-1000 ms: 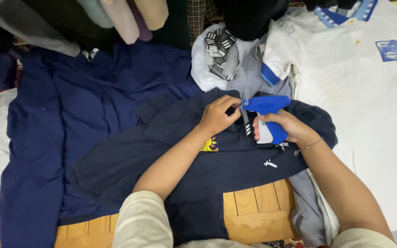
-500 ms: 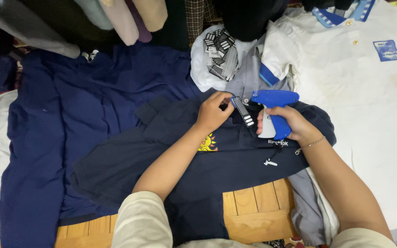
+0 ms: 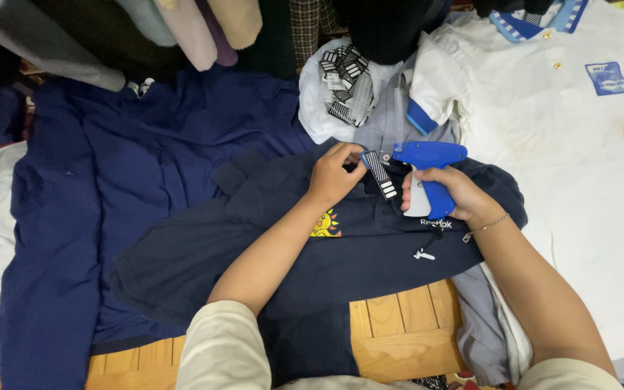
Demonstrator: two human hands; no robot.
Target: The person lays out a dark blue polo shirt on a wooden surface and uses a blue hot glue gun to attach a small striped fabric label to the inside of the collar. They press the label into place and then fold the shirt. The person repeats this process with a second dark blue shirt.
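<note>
Seen from the head camera, both forearms run up from the bottom edge toward the centre of the frame. The left hand [image 3: 335, 175] sits just left of centre, wrist bent, fingers curled down onto the collar area of a dark navy polo shirt [image 3: 269, 238], and its fingertips pinch the upper end of a small black-and-white striped tag [image 3: 381, 173]. The right hand [image 3: 451, 193] is right of centre, closed firmly around the white-and-blue grip of a blue tagging gun [image 3: 427, 170], whose barrel points left toward the tag; a thin bracelet [image 3: 487, 226] circles that wrist. The needle tip is hidden behind the tag, so whether it has pierced the cloth is hard to say.

The navy polo lies across the middle of the frame on a wooden slatted surface [image 3: 399, 332], with a white plastic fastener [image 3: 422, 254] lying on it below the gun. A loose heap of more striped tags [image 3: 347, 87] rests on a pale garment at upper centre, a white polo shirt [image 3: 565, 144] fills the right side, and a larger blue garment [image 3: 74, 217] spreads across the left.

Compared with a second ago, the gun sits higher and its barrel is more level, nearer the collar. The left hand has barely shifted, staying on the same fold.
</note>
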